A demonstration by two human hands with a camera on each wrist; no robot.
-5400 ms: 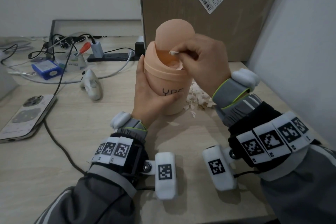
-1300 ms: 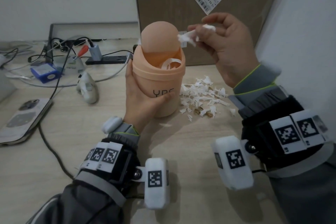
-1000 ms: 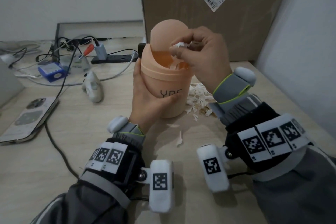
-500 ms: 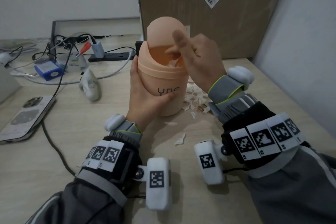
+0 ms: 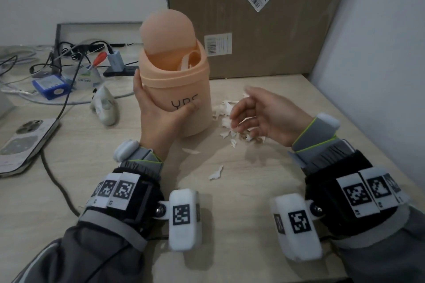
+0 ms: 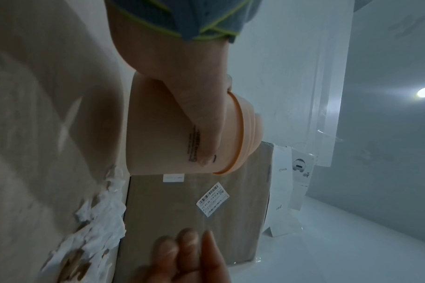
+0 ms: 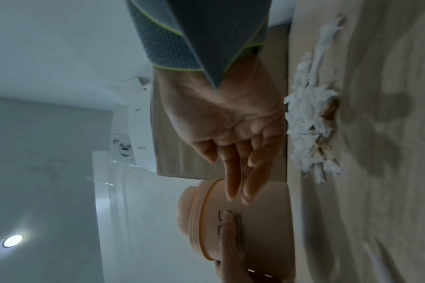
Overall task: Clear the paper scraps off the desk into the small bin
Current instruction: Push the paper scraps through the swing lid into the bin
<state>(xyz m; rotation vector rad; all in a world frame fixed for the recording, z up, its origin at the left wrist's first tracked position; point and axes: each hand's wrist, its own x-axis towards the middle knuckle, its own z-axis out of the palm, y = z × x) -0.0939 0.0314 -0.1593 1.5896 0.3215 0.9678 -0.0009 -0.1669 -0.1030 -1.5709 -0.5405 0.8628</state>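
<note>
The left hand (image 5: 158,119) is wrapped around the side of the small bin (image 5: 177,89), with the thumb pressed on the black letters on its front. The bin is peach-colored and stands upright on the bench (image 5: 230,202). Its round flap lid (image 5: 169,31) is tipped back, so the top is open.

The right hand (image 5: 264,117) is just to the right of the bin, above the bench. Its fingers are loose and a little spread, and it holds nothing.

The pile of paper scraps (image 5: 230,119) lies on the bench under that hand, right beside the bin. One loose scrap (image 5: 216,173) lies apart from the pile, nearer the person. A big cardboard box (image 5: 253,18) stands behind the bin.
</note>
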